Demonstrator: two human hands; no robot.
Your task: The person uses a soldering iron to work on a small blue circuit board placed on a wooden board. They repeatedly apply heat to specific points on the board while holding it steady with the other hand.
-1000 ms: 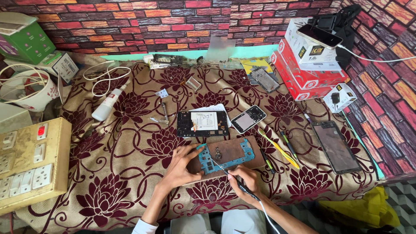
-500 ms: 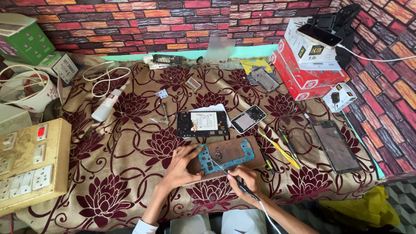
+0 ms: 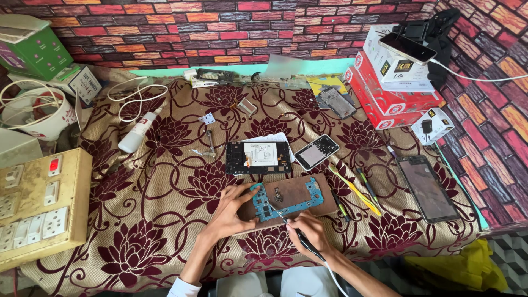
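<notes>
Clearly thin, light and fragile, the blue circuit board (image 3: 289,201) lies on a brown pad (image 3: 286,204) near the table's front edge, best steadied by its bare edges. The left hand (image 3: 231,212) presses flat, fingers spread, on the board's left end; the right hand (image 3: 311,234) pinches a slim soldering iron (image 3: 291,228), tip on the board.

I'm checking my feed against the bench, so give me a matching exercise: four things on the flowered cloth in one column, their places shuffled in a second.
Things:
1. blue circuit board
2. white bottle
3. switch panel
4. red boxes

Places:
A. far right, by the brick wall
B. left edge of the table
C. between left hand and right hand, on a brown pad
D. upper left, lying near white cables

Pairs: 1-C, 2-D, 3-B, 4-A
</notes>
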